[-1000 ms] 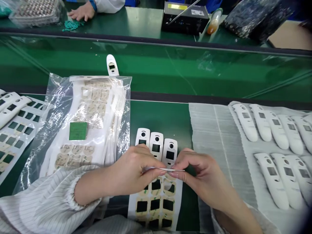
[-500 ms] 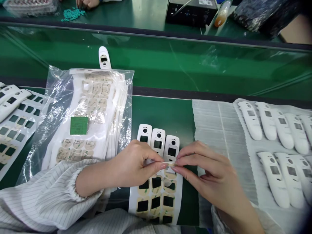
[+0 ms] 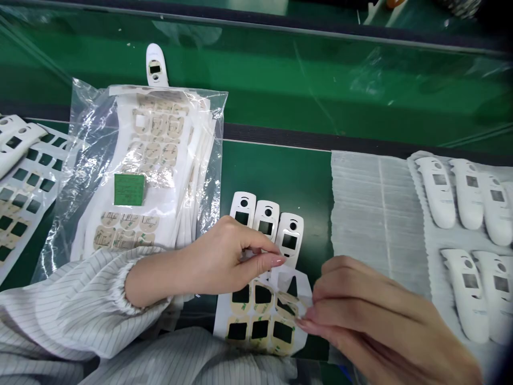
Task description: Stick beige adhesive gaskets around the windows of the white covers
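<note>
My left hand (image 3: 228,262) rests over the lower ends of three white plastic device covers (image 3: 266,222) that lie side by side on the green mat; its thumb and forefinger are pinched together near the right cover. My right hand (image 3: 360,315) pinches the curled upper right corner of a white sheet of tan adhesive stickers with dark windows (image 3: 262,321), lifting it off the mat. The sheet lies just below the covers.
A clear plastic bag (image 3: 144,160) of sticker sheets with a green label lies at the left. More sticker sheets and covers (image 3: 20,160) sit at the far left. White covers (image 3: 465,198) lie in rows on foam sheets at the right. One cover (image 3: 156,64) rides the green conveyor.
The two hands, pinched together on a thin strip, have parted. My right hand has dropped to the sticker sheet and lifts its corner. The view has tilted downward.
</note>
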Demonstrator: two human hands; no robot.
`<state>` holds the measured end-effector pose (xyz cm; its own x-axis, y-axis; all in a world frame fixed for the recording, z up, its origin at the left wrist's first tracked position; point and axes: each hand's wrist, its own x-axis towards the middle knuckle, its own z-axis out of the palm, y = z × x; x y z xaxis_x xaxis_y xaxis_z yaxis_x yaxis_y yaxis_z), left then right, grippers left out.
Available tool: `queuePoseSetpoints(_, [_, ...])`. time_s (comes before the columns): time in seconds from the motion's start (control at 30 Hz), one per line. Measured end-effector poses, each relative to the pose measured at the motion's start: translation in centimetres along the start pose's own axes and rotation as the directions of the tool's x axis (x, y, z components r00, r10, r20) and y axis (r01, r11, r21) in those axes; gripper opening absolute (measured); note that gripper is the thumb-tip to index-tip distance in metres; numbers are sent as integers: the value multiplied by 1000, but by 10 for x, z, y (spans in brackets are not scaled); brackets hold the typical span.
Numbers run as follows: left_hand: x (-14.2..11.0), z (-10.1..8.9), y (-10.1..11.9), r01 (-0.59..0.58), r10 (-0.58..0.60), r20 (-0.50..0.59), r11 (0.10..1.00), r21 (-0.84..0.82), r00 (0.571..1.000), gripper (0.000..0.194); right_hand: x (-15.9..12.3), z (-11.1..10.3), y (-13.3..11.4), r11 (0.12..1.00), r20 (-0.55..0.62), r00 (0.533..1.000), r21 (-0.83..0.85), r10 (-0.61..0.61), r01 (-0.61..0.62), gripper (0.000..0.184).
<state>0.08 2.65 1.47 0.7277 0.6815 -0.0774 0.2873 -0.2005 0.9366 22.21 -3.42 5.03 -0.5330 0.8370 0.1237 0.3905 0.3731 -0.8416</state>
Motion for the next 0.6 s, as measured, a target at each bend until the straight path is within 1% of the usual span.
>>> queuePoseSetpoints(0.1, [0, 0, 0, 2, -1, 19, 999, -48, 1000, 19, 1, -6, 7, 986, 0, 999, 160, 49, -49, 20])
queuePoseSetpoints(0.2, [0, 1, -2, 20, -19, 13, 999, -47, 1000, 19, 4, -9, 11, 975, 15, 999, 214, 52, -54, 23])
queuePoseSetpoints(0.3, [0, 2, -4, 25, -25, -10, 999, -29, 1000, 18, 3, -11, 7, 961, 61, 998, 276, 18, -34, 20])
queuePoseSetpoints(0.37, [1, 1, -3, 19, -20, -13, 999, -29, 1000, 16, 1, -12, 6, 944, 31, 999, 328, 34, -42, 18])
queuePoseSetpoints(0.4, [1, 0, -1, 13, -13, 2, 999, -37, 1000, 15, -1, -13, 8, 936, -22, 996, 346, 82, -70, 18])
queuePoseSetpoints(0.43, [1, -1, 0, -1, 2, 34, 999, -49, 999, 13, -2, -12, 11, 927, -89, 984, 356, 155, -114, 17])
queuePoseSetpoints(0.47, [1, -2, 2, -25, 30, 79, 998, -61, 996, 13, -2, -12, 16, 916, -152, 958, 361, 243, -175, 14])
queuePoseSetpoints(0.5, [1, -2, 4, -59, 67, 129, 996, -66, 989, 14, -1, -11, 22, 899, -198, 922, 363, 332, -246, 12])
queuePoseSetpoints(0.53, [0, -2, 5, -97, 106, 180, 994, -58, 978, 14, 0, -10, 29, 877, -218, 885, 360, 411, -318, 10])
queuePoseSetpoints(0.6, [-3, 0, 6, -174, 164, 271, 985, 12, 948, 11, 6, -8, 44, 827, -175, 836, 345, 521, -443, 15])
